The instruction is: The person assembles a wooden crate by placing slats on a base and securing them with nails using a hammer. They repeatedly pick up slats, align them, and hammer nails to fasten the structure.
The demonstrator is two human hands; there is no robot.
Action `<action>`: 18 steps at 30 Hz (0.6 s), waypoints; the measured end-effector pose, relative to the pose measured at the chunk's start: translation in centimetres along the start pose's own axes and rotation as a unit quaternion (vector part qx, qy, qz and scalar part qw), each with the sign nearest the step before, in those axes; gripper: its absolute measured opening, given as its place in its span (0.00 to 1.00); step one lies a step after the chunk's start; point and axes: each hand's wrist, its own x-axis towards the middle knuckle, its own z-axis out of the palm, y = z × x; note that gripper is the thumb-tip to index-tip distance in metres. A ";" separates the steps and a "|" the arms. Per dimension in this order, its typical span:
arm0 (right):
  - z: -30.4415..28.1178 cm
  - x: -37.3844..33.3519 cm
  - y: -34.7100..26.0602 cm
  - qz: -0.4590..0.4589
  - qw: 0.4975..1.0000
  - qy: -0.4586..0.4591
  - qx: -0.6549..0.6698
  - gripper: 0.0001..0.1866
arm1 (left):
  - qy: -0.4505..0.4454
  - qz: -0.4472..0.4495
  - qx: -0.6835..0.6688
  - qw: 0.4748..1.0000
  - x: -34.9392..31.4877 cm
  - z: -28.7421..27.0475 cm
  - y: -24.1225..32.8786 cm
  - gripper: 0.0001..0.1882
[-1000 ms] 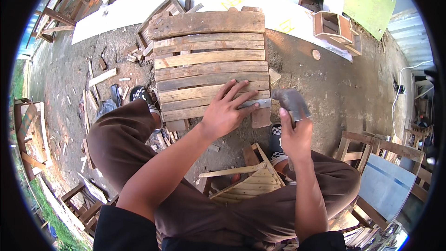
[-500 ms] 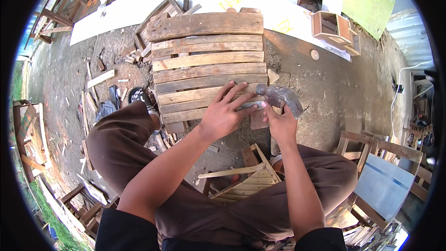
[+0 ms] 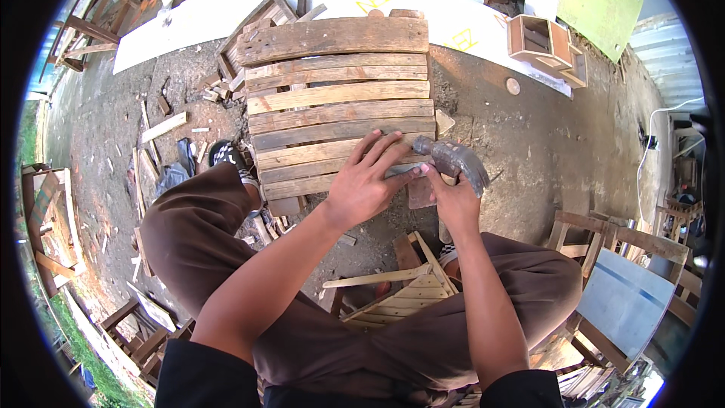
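Note:
My left hand [image 3: 361,181] lies palm down on the near right part of a slatted wooden panel [image 3: 340,111]. Its fingers are stretched out and spread across the slats; the thumb reaches toward my right thumb. A greyish strip shows beside that thumb, its kind unclear. My right hand [image 3: 455,204] is closed on a claw hammer [image 3: 451,157] by the panel's right edge. The hammer's striking face points left, over the slats, and its claw points right. Most of the handle is hidden. A small brown block [image 3: 420,196] sits just below the two thumbs.
Between my legs stands a small slatted wooden piece [image 3: 400,306]. Wood scraps [image 3: 164,128] and a dark plastic bag [image 3: 175,174] litter the floor at left. Ahead lie a white sheet [image 3: 196,26] and a wooden box frame [image 3: 538,41]. A chair with a blue-grey panel [image 3: 623,302] is at right.
The hammer head has turned slightly, its claw now lower, and my right hand has shifted a little to the left. My left hand stays almost in place on the slats.

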 end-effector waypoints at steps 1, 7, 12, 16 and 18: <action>0.2 0.1 0.1 -0.011 1.000 0.009 0.007 0.19 | -0.002 0.001 0.004 1.000 0.0 0.0 0.0 0.30; 1.1 0.3 1.5 -0.098 0.994 0.058 0.000 0.16 | -0.002 0.003 0.006 1.000 0.0 0.2 -0.1 0.29; 1.0 1.0 2.9 -0.197 0.978 0.049 -0.040 0.16 | -0.010 0.002 -0.001 1.000 -0.1 0.2 -0.3 0.29; 0.6 0.7 2.8 -0.185 0.982 0.027 -0.003 0.15 | -0.010 0.003 -0.001 1.000 -0.1 0.1 -0.3 0.30; 0.5 0.3 2.6 -0.136 0.990 0.018 0.033 0.15 | -0.012 0.002 -0.001 1.000 -0.1 0.1 -0.4 0.31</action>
